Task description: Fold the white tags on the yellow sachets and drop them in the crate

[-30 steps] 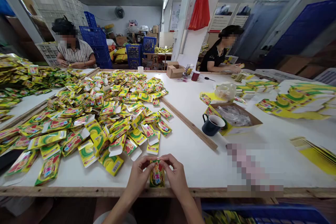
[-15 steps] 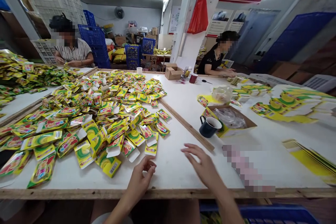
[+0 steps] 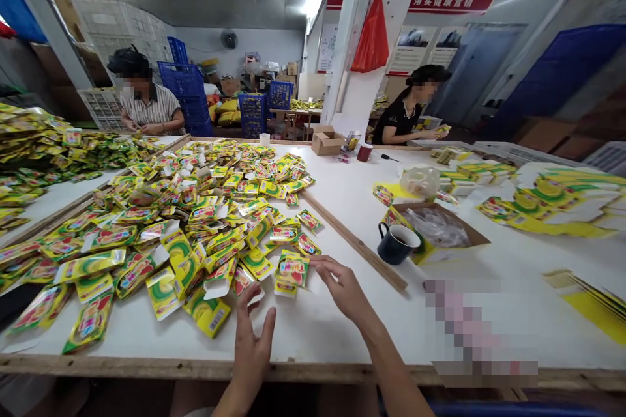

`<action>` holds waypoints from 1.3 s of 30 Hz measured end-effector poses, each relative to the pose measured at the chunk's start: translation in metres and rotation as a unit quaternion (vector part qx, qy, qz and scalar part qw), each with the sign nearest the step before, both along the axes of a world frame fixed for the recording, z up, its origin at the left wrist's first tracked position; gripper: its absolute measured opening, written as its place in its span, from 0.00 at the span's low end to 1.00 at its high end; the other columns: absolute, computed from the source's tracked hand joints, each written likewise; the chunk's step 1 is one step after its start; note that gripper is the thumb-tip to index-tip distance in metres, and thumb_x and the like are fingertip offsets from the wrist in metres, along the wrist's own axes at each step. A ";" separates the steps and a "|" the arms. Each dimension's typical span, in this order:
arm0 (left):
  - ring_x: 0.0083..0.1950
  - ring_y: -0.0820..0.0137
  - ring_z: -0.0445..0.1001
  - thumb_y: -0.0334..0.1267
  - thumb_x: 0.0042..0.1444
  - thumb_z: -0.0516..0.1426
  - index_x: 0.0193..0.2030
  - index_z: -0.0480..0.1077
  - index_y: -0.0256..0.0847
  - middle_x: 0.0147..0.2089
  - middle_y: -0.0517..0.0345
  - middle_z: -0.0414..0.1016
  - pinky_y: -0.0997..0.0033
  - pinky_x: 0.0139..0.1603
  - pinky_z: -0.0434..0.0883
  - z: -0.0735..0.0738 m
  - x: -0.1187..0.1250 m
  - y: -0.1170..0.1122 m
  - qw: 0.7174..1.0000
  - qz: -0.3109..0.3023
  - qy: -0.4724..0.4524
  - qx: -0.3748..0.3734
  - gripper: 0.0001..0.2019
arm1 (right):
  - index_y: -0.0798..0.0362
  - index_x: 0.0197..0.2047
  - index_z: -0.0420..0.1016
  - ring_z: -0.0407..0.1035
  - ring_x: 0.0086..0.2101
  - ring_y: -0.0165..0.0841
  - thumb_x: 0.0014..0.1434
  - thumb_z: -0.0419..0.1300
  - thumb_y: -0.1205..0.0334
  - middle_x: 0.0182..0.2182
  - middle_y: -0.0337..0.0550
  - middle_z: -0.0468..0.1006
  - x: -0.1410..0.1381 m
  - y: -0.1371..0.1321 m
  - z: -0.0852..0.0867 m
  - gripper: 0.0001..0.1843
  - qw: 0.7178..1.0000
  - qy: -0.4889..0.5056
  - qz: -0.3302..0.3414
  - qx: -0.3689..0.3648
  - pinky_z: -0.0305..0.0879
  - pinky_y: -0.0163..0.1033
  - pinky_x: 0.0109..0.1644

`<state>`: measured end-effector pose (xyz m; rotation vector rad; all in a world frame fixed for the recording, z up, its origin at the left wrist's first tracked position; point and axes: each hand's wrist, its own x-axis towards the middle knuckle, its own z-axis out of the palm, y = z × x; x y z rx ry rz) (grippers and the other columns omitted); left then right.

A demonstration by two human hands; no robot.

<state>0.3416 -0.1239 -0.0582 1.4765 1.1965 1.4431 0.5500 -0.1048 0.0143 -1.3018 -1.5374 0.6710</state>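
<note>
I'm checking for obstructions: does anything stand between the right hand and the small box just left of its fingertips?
Nothing visible stands between the right hand and that box. The wooden strip lies beyond, off that line.

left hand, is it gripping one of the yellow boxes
No, the left hand is open, its thumb and fingers spread apart with only white table showing between them.

Bare left grip [image 3: 252, 342], bare right grip [image 3: 348, 290] too, slim tapering fingers [image 3: 328, 264] on both, and slender forearms [image 3: 394, 365], also uncovered!
</note>
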 end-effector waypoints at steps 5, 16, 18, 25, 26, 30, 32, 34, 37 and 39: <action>0.62 0.57 0.63 0.42 0.58 0.57 0.62 0.57 0.46 0.61 0.47 0.64 0.53 0.63 0.60 0.009 0.001 -0.003 0.989 -0.146 0.018 -0.025 0.25 | 0.48 0.31 0.82 0.75 0.38 0.37 0.62 0.55 0.52 0.35 0.43 0.82 -0.011 -0.023 0.019 0.17 0.992 0.020 0.110 -0.050 0.69 0.44 0.46; 0.44 0.65 0.76 0.40 0.57 0.58 0.57 0.58 0.47 0.46 0.54 0.72 0.66 0.41 0.74 0.004 0.002 0.003 0.963 -0.223 -0.096 -0.113 0.23 | 0.49 0.42 0.69 0.73 0.38 0.36 0.56 0.61 0.51 0.40 0.43 0.76 -0.039 -0.043 -0.037 0.14 0.984 0.165 -0.014 -0.069 0.70 0.41 0.45; 0.41 0.65 0.76 0.40 0.56 0.59 0.57 0.61 0.46 0.44 0.54 0.72 0.67 0.40 0.74 0.003 0.002 0.004 0.958 -0.245 -0.078 -0.128 0.22 | 0.49 0.41 0.68 0.73 0.35 0.34 0.55 0.62 0.53 0.37 0.40 0.75 -0.046 -0.049 -0.048 0.13 0.982 0.170 -0.013 -0.076 0.70 0.39 0.42; 0.35 0.68 0.74 0.40 0.54 0.61 0.46 0.68 0.41 0.39 0.57 0.71 0.72 0.34 0.72 0.002 -0.001 0.008 0.951 -0.264 -0.075 -0.145 0.14 | 0.50 0.42 0.68 0.73 0.36 0.36 0.58 0.59 0.54 0.32 0.39 0.77 -0.054 -0.050 -0.054 0.11 0.982 0.166 -0.005 -0.087 0.69 0.39 0.42; 0.33 0.69 0.74 0.40 0.53 0.61 0.46 0.68 0.41 0.37 0.58 0.71 0.72 0.33 0.71 0.001 -0.001 0.009 0.949 -0.265 -0.080 -0.148 0.14 | 0.50 0.40 0.70 0.72 0.35 0.36 0.58 0.59 0.53 0.32 0.40 0.77 -0.053 -0.048 -0.054 0.10 0.985 0.148 -0.006 -0.090 0.68 0.38 0.41; 0.32 0.69 0.74 0.41 0.54 0.62 0.46 0.68 0.41 0.35 0.60 0.73 0.72 0.33 0.71 0.000 -0.001 0.013 0.947 -0.275 -0.074 -0.147 0.14 | 0.52 0.32 0.73 0.71 0.34 0.36 0.59 0.57 0.50 0.29 0.41 0.77 -0.051 -0.044 -0.054 0.14 0.990 0.104 -0.028 -0.085 0.67 0.37 0.39; 0.37 0.66 0.75 0.41 0.55 0.60 0.46 0.70 0.40 0.37 0.56 0.76 0.69 0.39 0.72 0.002 -0.002 0.015 0.952 -0.266 -0.066 -0.139 0.13 | 0.52 0.31 0.73 0.71 0.34 0.36 0.59 0.57 0.50 0.30 0.41 0.77 -0.054 -0.044 -0.057 0.14 0.990 0.117 -0.035 -0.070 0.67 0.36 0.39; 0.44 0.63 0.75 0.41 0.56 0.60 0.42 0.72 0.39 0.42 0.52 0.77 0.66 0.47 0.71 0.005 -0.003 0.019 0.957 -0.252 -0.072 -0.126 0.10 | 0.52 0.37 0.71 0.72 0.34 0.35 0.59 0.58 0.52 0.32 0.41 0.77 -0.059 -0.046 -0.061 0.11 0.985 0.154 -0.047 -0.055 0.68 0.36 0.39; 0.48 0.61 0.75 0.39 0.55 0.61 0.43 0.71 0.40 0.45 0.51 0.77 0.63 0.51 0.70 0.010 -0.005 0.022 0.957 -0.247 -0.111 -0.105 0.11 | 0.49 0.49 0.66 0.74 0.35 0.35 0.59 0.58 0.55 0.36 0.42 0.79 -0.065 -0.048 -0.063 0.15 0.976 0.204 -0.063 -0.042 0.69 0.37 0.40; 0.47 0.63 0.75 0.38 0.56 0.60 0.47 0.69 0.42 0.43 0.53 0.77 0.63 0.49 0.71 0.014 -0.006 0.021 0.957 -0.254 -0.109 -0.086 0.12 | 0.49 0.49 0.68 0.74 0.37 0.36 0.60 0.58 0.56 0.39 0.44 0.80 -0.066 -0.050 -0.060 0.14 0.980 0.190 -0.051 -0.042 0.70 0.39 0.43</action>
